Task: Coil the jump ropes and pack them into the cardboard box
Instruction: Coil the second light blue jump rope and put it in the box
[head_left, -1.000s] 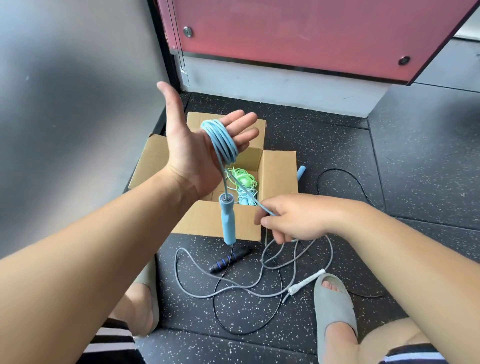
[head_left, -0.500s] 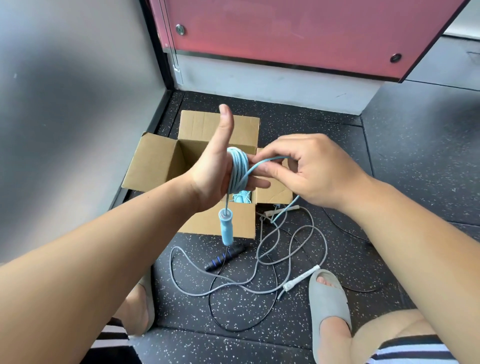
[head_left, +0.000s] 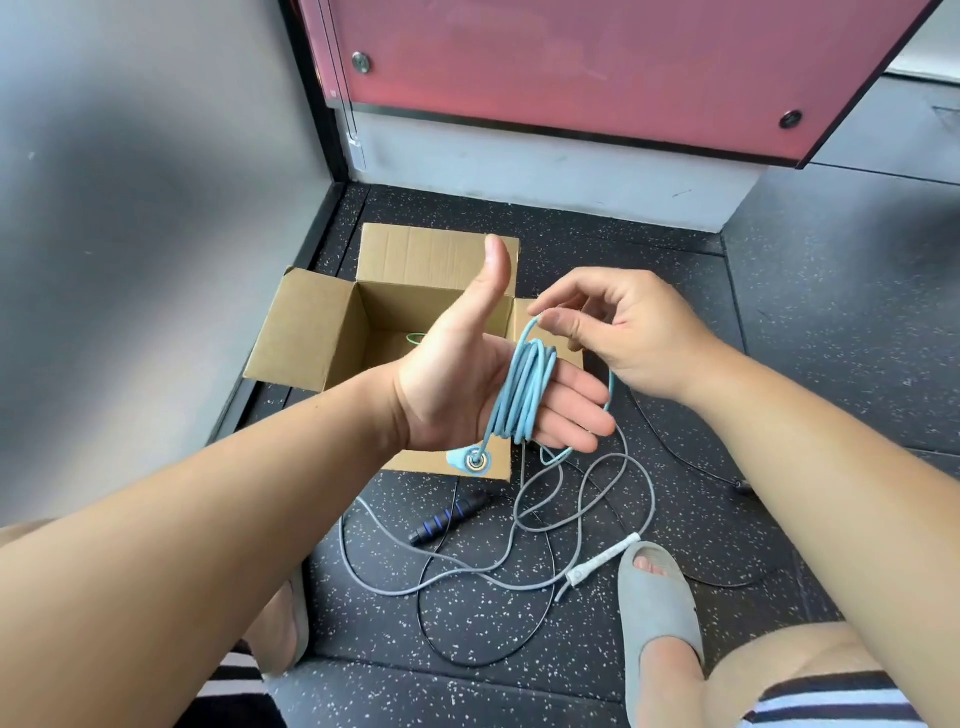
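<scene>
My left hand (head_left: 467, 384) is held flat, palm towards me and thumb up, over the open cardboard box (head_left: 311, 332). Several loops of the light blue jump rope (head_left: 524, 389) are wound around its fingers. One blue handle (head_left: 470, 461) hangs below the palm, end-on to the camera. My right hand (head_left: 618, 327) pinches the free strand of the blue rope just above the coil, beside my left fingertips. A bit of green rope (head_left: 415, 339) shows inside the box.
On the speckled black floor in front of the box lie a grey rope (head_left: 587, 499) with a white handle (head_left: 602, 558) and a thin black rope with a black-and-blue handle (head_left: 449, 517). A grey wall stands left, a red panel behind. My slippered feet (head_left: 654, 603) sit near the ropes.
My left hand has turned its palm towards me and lowered a little. My right hand has carried the blue strand up over the fingers, adding to the coil. The blue handle has swung end-on.
</scene>
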